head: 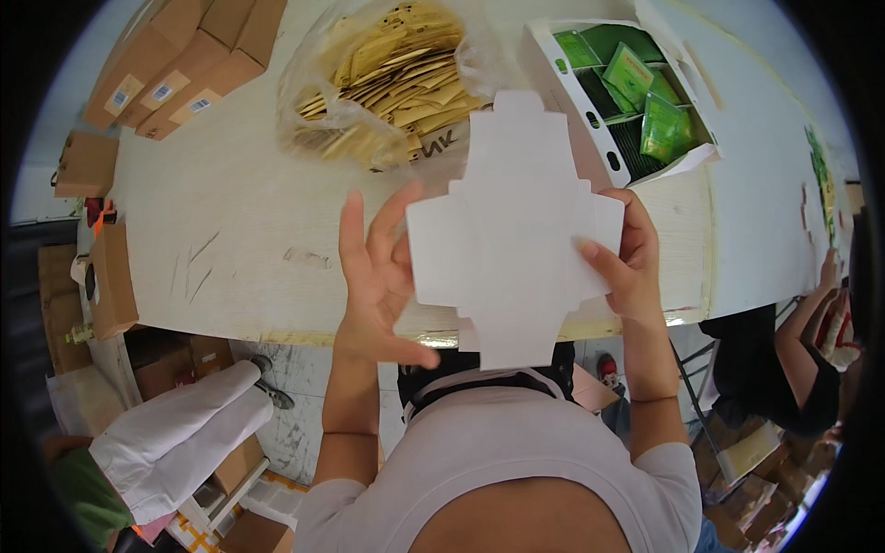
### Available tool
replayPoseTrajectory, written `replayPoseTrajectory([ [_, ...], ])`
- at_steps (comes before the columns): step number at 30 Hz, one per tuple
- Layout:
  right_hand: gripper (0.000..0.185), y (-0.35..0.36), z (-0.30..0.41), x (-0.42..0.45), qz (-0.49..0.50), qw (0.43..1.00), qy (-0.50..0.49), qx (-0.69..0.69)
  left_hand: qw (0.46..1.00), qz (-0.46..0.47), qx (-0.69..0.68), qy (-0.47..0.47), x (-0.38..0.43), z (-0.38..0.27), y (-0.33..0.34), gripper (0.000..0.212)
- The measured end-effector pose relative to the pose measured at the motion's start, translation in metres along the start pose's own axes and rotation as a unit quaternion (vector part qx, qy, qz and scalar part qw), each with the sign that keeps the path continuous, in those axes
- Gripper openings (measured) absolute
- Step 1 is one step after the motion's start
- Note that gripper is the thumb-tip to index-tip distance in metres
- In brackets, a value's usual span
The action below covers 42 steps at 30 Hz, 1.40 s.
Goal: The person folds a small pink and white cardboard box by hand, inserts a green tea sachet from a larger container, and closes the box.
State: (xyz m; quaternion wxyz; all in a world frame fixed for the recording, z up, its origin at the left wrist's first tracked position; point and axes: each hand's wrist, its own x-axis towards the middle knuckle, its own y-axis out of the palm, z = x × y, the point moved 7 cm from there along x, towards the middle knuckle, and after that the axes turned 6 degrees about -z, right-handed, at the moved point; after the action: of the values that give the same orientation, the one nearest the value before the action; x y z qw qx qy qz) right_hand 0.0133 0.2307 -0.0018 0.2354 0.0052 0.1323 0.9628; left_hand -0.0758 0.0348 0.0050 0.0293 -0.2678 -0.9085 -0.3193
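Note:
A flat, unfolded white cardboard box blank [518, 221] is held up over the near edge of the table. My right hand [626, 256] grips its right flap, thumb on the face that shows and fingers behind. At the blank's left side, my left hand [384, 283] has its fingers spread, and some fingertips pass close to or behind the left flap; whether they touch it cannot be told. Beyond the blank lies a clear plastic bag [290, 124] full of yellow-brown flat paper pieces [415, 76]. To its right stands an open white box [543, 69] with green packets [629, 76] in its compartments.
Closed brown cardboard boxes [228, 48] stand at the back left of the table [228, 269], and smaller ones [114, 276] at its left end. A person in white trousers [187, 428] is at the lower left. Another person in black [753, 366] sits at the right.

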Motion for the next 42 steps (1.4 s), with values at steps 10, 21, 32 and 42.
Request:
replayPoseTrajectory([
  [10, 0.023, 0.018, -0.004, -0.001, 0.012, 0.994, 0.042, -0.1, 0.931, -0.1, -0.118, -0.329, -0.016, 0.04, -0.01, 0.043],
  [21, 0.029, 0.034, -0.001, -0.004, 0.06, 0.96, -0.041, -0.269, 0.943, -0.025, 0.044, -0.328, -0.022, 0.029, 0.018, 0.07],
  [32, 0.05, 0.05, 0.006, -0.014, 0.08, 0.948, -0.022, -0.306, 0.951, 0.082, 0.125, -0.27, -0.016, 0.02, 0.059, 0.091],
  [42, 0.064, 0.068, 0.014, -0.021, 0.083, 0.907, -0.138, -0.388, 0.928, 0.191, 0.28, -0.154, -0.026, 0.012, 0.078, 0.099],
])
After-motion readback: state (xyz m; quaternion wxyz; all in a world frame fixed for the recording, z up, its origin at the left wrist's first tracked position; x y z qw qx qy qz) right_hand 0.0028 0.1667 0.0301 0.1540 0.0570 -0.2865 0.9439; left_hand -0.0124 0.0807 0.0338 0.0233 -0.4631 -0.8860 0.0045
